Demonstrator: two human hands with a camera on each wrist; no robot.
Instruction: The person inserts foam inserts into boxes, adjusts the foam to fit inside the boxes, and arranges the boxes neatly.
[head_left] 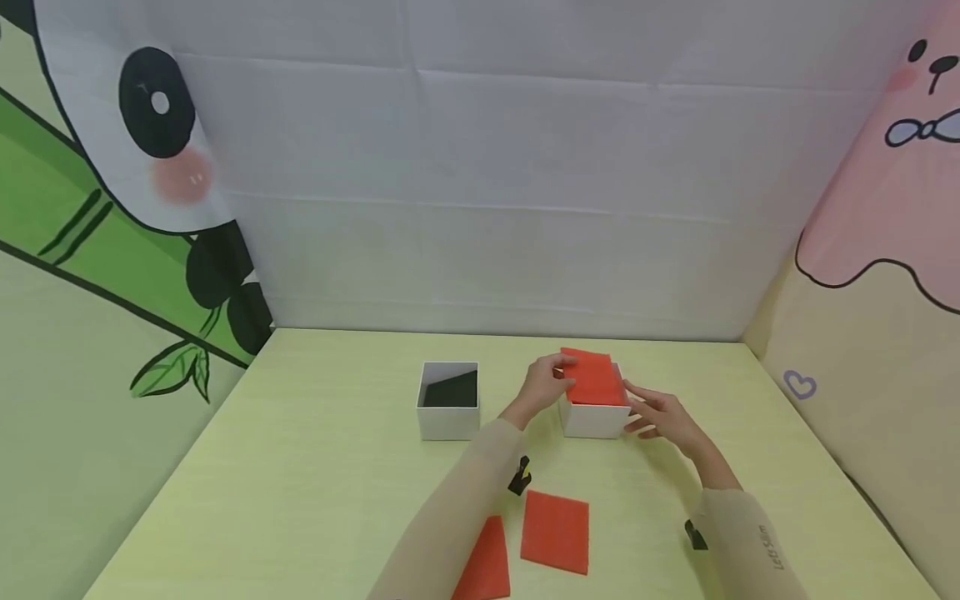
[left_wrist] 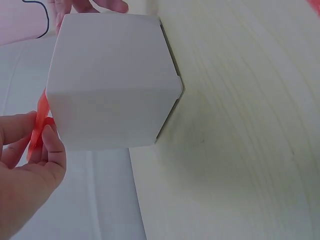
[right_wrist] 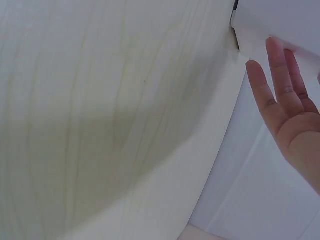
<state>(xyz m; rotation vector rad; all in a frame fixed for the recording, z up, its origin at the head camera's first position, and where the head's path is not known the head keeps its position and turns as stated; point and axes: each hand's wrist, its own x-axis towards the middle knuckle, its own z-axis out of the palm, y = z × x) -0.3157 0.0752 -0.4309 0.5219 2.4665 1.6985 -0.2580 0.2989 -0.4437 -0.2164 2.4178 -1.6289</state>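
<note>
My left hand pinches the left edge of a red rectangular sheet between thumb and fingers. The sheet lies over the top of a white box, covering most of its opening. In the left wrist view a fold of the red sheet shows between the fingertips beside the white box. On the box's right side is my right hand, fingers extended, fingertips right at the wall. The right wrist view has its fingers spread loosely near the box.
Left of my left hand stands a second open white box with a dark sheet inside. Two more red sheets lie nearer me, one flat red sheet and one red sheet partly behind my left sleeve. A pale wall rises behind the table.
</note>
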